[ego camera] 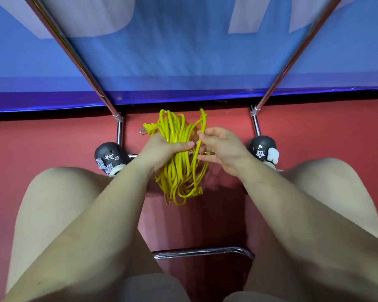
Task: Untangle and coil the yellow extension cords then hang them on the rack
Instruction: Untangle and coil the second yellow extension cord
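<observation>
Hands: left hand (162,147) gripping yellow cords (179,171), right hand (220,149) pinching one strand above red floor (52,144).

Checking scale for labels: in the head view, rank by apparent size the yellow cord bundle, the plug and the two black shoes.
1. Yellow cord bundle
2. Left black shoe and right black shoe: look alike, both partly hidden, unranked
3. Plug

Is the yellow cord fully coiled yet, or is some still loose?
Mostly gathered, not finished. The left hand grips the yellow cord bundle mid-length; the right hand pinches one loose strand apart from it, and the lower loops hang uneven.
</observation>
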Tool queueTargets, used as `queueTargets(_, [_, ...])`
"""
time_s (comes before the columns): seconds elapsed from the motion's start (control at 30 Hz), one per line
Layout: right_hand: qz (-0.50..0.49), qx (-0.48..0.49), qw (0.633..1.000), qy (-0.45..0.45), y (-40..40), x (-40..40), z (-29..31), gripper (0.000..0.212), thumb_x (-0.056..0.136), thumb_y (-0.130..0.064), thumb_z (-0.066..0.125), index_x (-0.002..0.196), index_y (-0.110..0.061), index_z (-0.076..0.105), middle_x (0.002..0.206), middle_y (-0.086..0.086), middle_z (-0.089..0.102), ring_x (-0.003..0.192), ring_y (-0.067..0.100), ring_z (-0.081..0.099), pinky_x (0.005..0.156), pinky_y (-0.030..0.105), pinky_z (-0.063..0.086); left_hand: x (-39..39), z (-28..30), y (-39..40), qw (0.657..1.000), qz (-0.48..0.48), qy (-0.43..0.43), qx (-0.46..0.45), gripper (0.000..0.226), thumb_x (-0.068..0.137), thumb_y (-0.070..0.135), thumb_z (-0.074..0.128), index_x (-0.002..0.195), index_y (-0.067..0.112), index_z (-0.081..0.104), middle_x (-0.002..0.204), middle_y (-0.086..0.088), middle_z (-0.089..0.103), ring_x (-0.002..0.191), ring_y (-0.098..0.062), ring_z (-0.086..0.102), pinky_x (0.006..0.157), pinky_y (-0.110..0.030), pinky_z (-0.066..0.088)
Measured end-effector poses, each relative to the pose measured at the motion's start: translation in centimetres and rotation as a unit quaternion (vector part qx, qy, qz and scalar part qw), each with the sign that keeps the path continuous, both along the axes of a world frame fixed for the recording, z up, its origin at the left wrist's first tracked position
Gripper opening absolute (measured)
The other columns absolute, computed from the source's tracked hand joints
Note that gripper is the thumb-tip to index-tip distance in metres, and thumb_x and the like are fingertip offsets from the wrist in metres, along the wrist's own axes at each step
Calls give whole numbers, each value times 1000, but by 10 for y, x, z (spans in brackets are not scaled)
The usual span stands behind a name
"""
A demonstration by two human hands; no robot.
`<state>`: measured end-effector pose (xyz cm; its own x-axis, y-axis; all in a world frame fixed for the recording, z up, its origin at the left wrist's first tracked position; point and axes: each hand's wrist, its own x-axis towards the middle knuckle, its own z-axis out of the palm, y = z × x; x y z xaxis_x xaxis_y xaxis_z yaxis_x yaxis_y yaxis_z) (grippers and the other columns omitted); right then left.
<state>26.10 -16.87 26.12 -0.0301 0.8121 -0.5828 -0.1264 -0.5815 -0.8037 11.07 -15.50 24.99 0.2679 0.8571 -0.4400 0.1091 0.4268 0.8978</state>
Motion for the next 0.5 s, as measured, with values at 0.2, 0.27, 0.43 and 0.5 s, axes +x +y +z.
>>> queueTargets(0.2, [-122, -43, 979, 155, 5, 8, 8, 5, 96, -10, 48, 92, -11, 52, 71, 3, 51, 64, 12, 52, 53, 22, 56, 6, 0, -3, 999, -31, -12, -5, 26, 76, -2, 70, 100, 7, 66, 85, 1, 72, 78, -10, 68, 80, -26, 55])
queueTargets(0.27, [-148, -49, 970, 188, 6, 10, 10, 12, 96, -11, 47, 87, -9, 54, 70, 3, 50, 65, 12, 52, 55, 21, 56, 6, -2, -2, 1000, -28, -1, -3, 29, 71, -2, 74, 98, 7, 66, 87, -2, 71, 80, -14, 66, 82, -29, 54])
queueTargets(0.43, [-183, -52, 956, 225, 7, 11, 12, 21, 97, -12, 47, 78, -8, 55, 69, 3, 51, 68, 12, 53, 60, 23, 57, 8, -5, -3, 999, -19, 25, 12, 36, 63, 6, 83, 95, 8, 67, 94, -9, 70, 87, -23, 65, 91, -42, 51])
queueTargets(0.5, [-185, -42, 952, 240, 8, 12, 11, 18, 96, -13, 47, 82, -7, 55, 74, 5, 54, 74, 15, 56, 64, 27, 58, 6, -6, -2, 1000, -5, 28, 13, 39, 61, 13, 83, 97, 9, 67, 95, -10, 71, 89, -25, 66, 88, -39, 53])
